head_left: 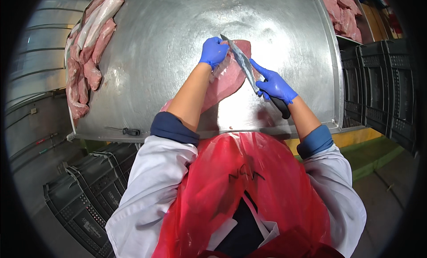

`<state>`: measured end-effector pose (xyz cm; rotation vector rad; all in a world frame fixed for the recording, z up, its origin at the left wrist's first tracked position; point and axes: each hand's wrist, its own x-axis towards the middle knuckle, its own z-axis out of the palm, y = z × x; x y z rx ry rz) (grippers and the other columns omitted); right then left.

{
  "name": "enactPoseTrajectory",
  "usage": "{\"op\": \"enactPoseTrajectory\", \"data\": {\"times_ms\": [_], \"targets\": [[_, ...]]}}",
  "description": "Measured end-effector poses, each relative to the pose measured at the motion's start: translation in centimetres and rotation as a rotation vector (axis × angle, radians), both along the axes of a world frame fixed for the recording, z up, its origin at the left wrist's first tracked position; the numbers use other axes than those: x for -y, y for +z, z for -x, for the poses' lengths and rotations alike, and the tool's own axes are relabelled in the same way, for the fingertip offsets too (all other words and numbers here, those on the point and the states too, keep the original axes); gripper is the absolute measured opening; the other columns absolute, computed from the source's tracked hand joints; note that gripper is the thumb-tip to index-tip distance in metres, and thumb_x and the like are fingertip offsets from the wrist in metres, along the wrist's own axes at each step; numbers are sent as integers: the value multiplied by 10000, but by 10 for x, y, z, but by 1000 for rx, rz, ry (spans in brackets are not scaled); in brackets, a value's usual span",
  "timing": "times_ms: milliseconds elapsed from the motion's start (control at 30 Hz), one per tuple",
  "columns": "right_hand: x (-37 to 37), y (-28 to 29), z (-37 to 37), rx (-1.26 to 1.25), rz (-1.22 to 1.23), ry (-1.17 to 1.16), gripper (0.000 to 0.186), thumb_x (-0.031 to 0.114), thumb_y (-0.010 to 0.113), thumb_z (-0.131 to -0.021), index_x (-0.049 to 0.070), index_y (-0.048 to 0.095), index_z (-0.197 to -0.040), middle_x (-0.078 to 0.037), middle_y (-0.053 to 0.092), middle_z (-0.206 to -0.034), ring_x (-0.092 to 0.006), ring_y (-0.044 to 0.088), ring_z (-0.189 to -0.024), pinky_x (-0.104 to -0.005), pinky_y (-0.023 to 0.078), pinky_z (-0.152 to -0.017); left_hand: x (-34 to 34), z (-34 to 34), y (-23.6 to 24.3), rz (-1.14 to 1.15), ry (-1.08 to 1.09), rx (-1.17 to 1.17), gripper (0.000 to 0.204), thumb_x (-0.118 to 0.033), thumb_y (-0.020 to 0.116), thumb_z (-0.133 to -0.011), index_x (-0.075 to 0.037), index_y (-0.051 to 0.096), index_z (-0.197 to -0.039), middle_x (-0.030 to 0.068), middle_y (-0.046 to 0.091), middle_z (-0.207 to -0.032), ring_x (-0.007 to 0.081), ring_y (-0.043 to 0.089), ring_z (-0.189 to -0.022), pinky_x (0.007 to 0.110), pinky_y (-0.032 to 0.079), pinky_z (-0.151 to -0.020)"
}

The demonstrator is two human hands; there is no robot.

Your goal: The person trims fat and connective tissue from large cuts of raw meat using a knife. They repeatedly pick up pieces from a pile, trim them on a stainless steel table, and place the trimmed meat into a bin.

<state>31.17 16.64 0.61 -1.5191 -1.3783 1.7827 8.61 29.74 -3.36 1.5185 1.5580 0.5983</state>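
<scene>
A long piece of pink raw meat (229, 79) lies on the steel table (155, 67) in front of me, running from far right toward my left forearm. My left hand (214, 51), in a blue glove, is closed on the meat's far left edge, close to the knife tip. In my blue-gloved right hand (275, 85) is a knife (241, 61), gripped by its black handle with the index finger stretched toward the blade. The blade crosses the far part of the meat, its tip pointing away and to the left. How deep it sits cannot be made out.
Long strips of meat (91, 44) are piled along the table's left edge. A thin tool with a black handle (130, 132) rests by the near left corner. Dark plastic crates (373, 80) stand at right, others (84, 191) at lower left. More meat (341, 16) fills a container at far right.
</scene>
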Motion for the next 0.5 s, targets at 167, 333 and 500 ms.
{"op": "enactPoseTrajectory", "data": {"times_ms": [167,333,500], "targets": [[-70,7,21,-91,-39,-107,737,47,532,-916,241,293,-1585,-81,628,-682,-111,544,-472,-280,489,-459,-6,-23,35,-214,-215,-156,217,-190,654,-893,12,652,-811,127,646,-694,169,607,-649,351,498,-635],[-5,-6,-9,-298,49,-4,757,22,495,-895,279,305,-1582,-109,676,-883,-124,604,-555,-285,497,-474,-38,-20,44,-184,-195,-114,201,-171,617,-880,11,668,-812,89,634,-686,144,579,-651,343,495,-639],[-37,-8,3,-142,115,-67,733,70,529,-908,288,316,-1574,-50,596,-674,-102,545,-513,-283,485,-467,-65,-27,78,-280,-242,-85,254,-251,633,-876,-14,717,-839,99,673,-708,177,633,-686,348,515,-674]]}}
